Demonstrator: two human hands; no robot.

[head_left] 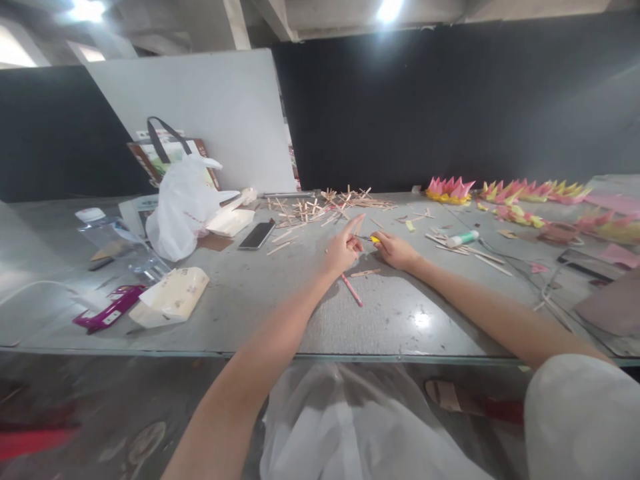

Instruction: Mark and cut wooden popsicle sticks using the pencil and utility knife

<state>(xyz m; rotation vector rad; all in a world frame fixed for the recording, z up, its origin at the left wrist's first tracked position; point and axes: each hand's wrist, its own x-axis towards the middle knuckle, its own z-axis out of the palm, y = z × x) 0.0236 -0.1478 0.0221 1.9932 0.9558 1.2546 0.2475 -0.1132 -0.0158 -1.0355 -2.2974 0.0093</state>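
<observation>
My left hand (345, 247) is over the middle of the grey table (250, 313), its index finger stretched up and forward, the other fingers curled near a small yellow-handled tool (374, 239). My right hand (395, 250) is closed round that tool's other end. A pink stick (352, 290) and a wooden stick (365, 273) lie just in front of the hands. Behind them is a heap of glued wooden stick pieces (325, 203).
A phone (257, 235), white plastic bag (183, 203), tissue pack (173, 297) and purple item (107, 313) are at the left. A glue stick (463, 239) and pink-yellow paper flowers (505, 193) lie at the right. A foot in a sandal (453, 397) shows under the table.
</observation>
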